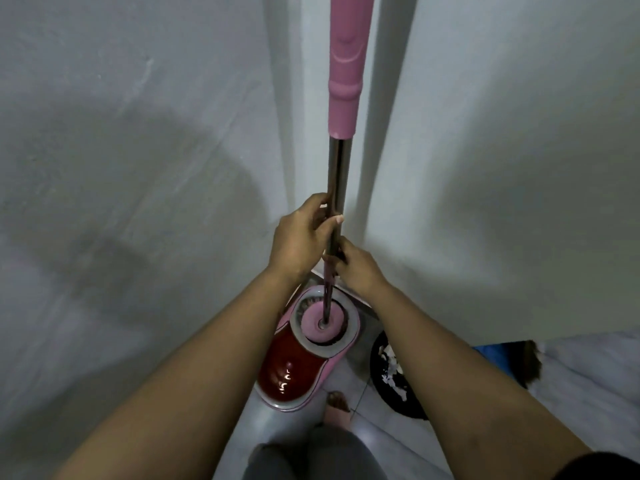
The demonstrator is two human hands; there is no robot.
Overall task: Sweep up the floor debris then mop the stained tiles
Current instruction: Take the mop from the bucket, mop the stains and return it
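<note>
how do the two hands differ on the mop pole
The left hand grips higher on the metal mop pole; the right hand grips just below it. The left hand reaches in from the pole's left, the right hand from its right. Both curl round the pole.

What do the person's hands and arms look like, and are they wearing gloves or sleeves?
No gloves: the bare left hand and bare right hand show no rings, watch or bracelets. Both forearms are uncovered. A black fabric sleeve edge shows at the right upper arm; none shows on the left arm.
</note>
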